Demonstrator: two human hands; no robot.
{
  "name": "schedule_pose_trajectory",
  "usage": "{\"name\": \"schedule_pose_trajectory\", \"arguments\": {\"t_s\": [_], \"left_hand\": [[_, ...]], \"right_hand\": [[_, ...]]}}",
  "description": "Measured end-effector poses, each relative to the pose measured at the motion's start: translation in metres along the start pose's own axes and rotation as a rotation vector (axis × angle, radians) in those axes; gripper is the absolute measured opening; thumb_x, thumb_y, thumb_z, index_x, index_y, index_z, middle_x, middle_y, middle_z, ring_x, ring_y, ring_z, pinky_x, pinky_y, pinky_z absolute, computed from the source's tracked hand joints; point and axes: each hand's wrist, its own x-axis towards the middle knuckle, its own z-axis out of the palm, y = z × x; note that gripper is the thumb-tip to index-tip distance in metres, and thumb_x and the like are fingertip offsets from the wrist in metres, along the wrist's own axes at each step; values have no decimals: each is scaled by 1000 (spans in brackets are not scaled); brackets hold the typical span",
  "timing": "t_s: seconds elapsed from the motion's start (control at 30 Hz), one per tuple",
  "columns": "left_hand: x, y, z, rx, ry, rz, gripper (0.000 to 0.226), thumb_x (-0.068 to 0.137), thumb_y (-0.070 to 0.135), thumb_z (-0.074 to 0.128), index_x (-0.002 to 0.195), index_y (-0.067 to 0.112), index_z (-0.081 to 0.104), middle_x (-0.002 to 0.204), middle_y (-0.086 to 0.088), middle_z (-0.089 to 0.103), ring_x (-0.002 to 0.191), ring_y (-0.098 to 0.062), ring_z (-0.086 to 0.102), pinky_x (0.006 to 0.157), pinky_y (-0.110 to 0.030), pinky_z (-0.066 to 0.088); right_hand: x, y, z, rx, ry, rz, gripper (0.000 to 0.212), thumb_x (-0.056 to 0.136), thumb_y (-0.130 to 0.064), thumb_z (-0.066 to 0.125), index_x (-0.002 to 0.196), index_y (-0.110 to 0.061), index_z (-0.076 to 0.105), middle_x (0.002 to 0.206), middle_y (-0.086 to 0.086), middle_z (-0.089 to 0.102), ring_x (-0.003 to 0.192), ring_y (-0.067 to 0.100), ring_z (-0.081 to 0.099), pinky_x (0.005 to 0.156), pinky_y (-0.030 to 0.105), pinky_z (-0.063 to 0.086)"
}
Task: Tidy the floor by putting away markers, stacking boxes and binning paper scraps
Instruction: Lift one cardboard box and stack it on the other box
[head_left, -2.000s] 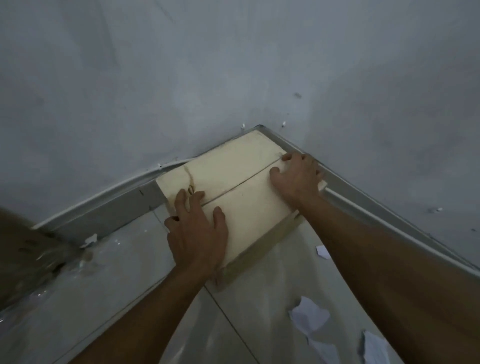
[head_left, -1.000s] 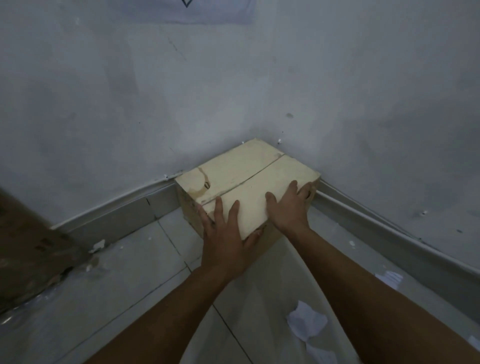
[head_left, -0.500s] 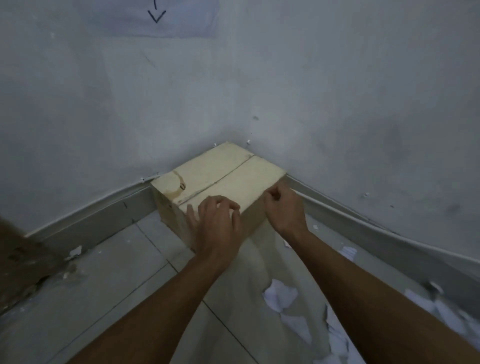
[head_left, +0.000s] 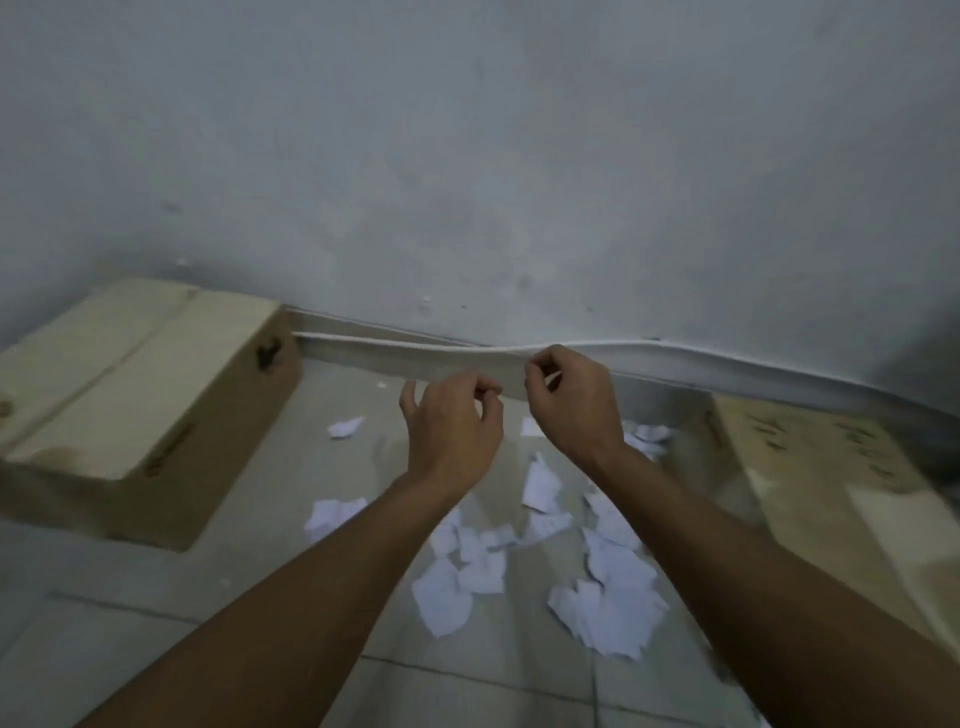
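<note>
In the head view, the left hand and right hand are held loosely curled and empty above paper scraps strewn on the floor. Light and flimsy, they are best pinched at edges or gathered in bunches.

At far left, against the wall: a box on the floor. At far right: another box. Between them, strewn over the floor: paper scraps. Above the scraps, side by side: left hand, right hand.
</note>
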Motion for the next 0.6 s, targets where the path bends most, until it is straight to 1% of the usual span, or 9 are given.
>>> {"name": "schedule_pose_trajectory", "arguments": {"t_s": [0.07,0.1,0.17,0.23,0.3,0.4,0.47,0.53,0.6], "left_hand": [[-8,26,21,-71,-77,-5,17,93,24,53,94,27,70,93,11,72,96,-13,64,117,-41,9],[-13,38,31,-113,-106,-25,18,93,25,53,93,27,70,93,11,72,97,-12,64,117,-44,14],[-26,69,53,-170,-179,-52,18,93,27,52,93,29,70,94,11,72,98,-13,64,112,-49,26],[-43,101,72,-202,-275,-54,19,94,29,51,95,31,69,97,11,71,101,-14,64,108,-48,32],[-62,130,89,-210,-369,10,20,96,29,50,98,31,70,102,11,71,104,-13,62,107,-46,34],[-81,160,115,-246,-448,71,17,93,26,54,101,30,69,107,10,69,104,-14,62,97,-38,44],[-95,167,133,-289,-504,45,20,91,23,56,109,27,64,116,6,65,109,-17,60,94,-36,48],[-111,176,152,-260,-574,19,35,90,23,58,125,23,53,131,-1,55,118,-22,54,96,-35,46],[-122,183,167,-228,-620,-33,54,89,26,59,139,18,40,142,-7,44,127,-26,47,99,-36,41]], "right_hand": [[-8,27,-30,-29,39,57,14,92,-19,59,84,-13,69,79,-3,69,66,13,61,65,26,47],[-13,37,-42,-39,51,82,14,92,-19,59,84,-13,69,80,-3,69,66,13,61,65,27,48],[-25,56,-71,-82,82,133,13,91,-18,60,84,-13,69,81,-2,69,67,13,60,65,28,48],[-36,76,-96,-140,96,197,12,90,-19,60,82,-15,68,83,-1,69,71,16,61,67,28,47],[-49,98,-121,-190,101,281,12,88,-22,58,84,-16,68,89,1,69,80,20,63,71,30,48],[-72,129,-157,-279,87,369,17,89,-23,56,98,-17,69,106,2,67,100,21,60,87,42,51],[-89,147,-179,-335,61,458,23,93,-26,55,113,-19,64,123,2,59,114,22,53,98,46,45],[-106,168,-200,-388,47,565,31,95,-32,52,123,-20,58,132,4,51,122,24,46,103,47,38],[-116,190,-216,-458,5,626,39,95,-36,51,130,-19,52,138,7,44,128,27,40,105,48,32]]}}
